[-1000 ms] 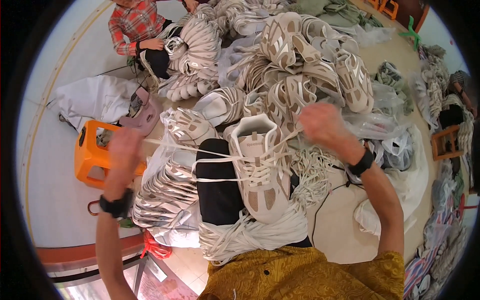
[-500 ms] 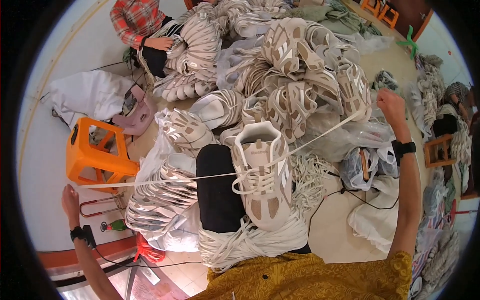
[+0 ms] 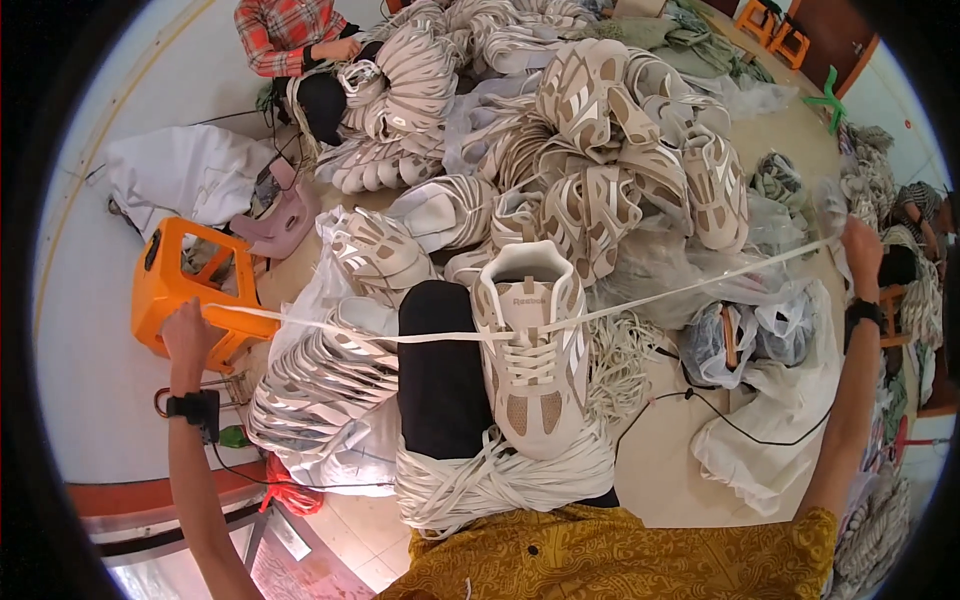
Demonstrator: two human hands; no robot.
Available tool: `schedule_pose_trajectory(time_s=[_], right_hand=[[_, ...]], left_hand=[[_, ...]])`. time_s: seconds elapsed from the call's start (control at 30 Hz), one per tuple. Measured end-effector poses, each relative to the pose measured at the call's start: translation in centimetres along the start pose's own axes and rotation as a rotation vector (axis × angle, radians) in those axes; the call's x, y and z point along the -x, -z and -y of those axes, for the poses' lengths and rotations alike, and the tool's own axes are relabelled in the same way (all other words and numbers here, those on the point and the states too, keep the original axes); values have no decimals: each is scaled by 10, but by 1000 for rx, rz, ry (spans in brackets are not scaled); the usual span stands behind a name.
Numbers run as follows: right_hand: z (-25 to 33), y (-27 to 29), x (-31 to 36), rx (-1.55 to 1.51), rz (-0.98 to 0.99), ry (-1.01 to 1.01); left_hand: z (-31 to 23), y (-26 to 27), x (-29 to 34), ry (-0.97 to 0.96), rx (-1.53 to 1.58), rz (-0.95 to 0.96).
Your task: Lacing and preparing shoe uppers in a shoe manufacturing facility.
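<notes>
A beige and white sneaker (image 3: 541, 425) rests toe toward me beside my dark-clothed leg (image 3: 438, 380), above a bundle of white laces (image 3: 500, 490). Its cream shoelace (image 3: 690, 288) is threaded through the eyelets and drawn out taut to both sides. At the far left, my left hand (image 3: 187, 335) is closed on one end of the lace, in front of an orange stool. Out to the right, my right hand (image 3: 861, 248) grips the other end, with its arm nearly straight. The lace crosses low over the sneaker's tongue.
Many sneakers (image 3: 590, 100) are heaped ahead. Left of my leg lies a stack of shoe uppers (image 3: 320, 390), near the orange stool (image 3: 150, 310). Clear plastic bags (image 3: 735, 335) lie to the right. Another person in a plaid shirt (image 3: 285, 30) sits at the far left.
The loose lace loop over the sneaker has been pulled in. My left hand has moved up and inward; my right hand has gone farther right and slightly down.
</notes>
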State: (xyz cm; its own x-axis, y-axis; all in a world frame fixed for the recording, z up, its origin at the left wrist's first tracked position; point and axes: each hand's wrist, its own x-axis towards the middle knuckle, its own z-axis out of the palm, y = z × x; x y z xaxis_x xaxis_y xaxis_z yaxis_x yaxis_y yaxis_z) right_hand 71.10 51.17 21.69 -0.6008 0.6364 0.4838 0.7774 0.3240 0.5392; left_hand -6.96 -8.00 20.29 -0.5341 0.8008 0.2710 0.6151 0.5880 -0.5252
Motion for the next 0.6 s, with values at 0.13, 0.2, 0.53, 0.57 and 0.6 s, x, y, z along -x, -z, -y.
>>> schedule_pose_trajectory(time_s=[0.13, 0.2, 0.53, 0.57, 0.6], right_hand=[[-26, -6, 11, 110, 215, -184], [-40, -13, 24, 104, 51, -127], [-91, -26, 38, 232, 89, -119], [-90, -24, 38, 268, 222, -228], [-93, -20, 40, 310, 352, -340]], left_hand=[[43, 8, -14, 219, -20, 75], [47, 20, -19, 247, 3, 96], [-91, 90, -29, -233, 447, -210], [-126, 110, -28, -353, 545, -227], [-156, 126, -23, -461, 627, -275]])
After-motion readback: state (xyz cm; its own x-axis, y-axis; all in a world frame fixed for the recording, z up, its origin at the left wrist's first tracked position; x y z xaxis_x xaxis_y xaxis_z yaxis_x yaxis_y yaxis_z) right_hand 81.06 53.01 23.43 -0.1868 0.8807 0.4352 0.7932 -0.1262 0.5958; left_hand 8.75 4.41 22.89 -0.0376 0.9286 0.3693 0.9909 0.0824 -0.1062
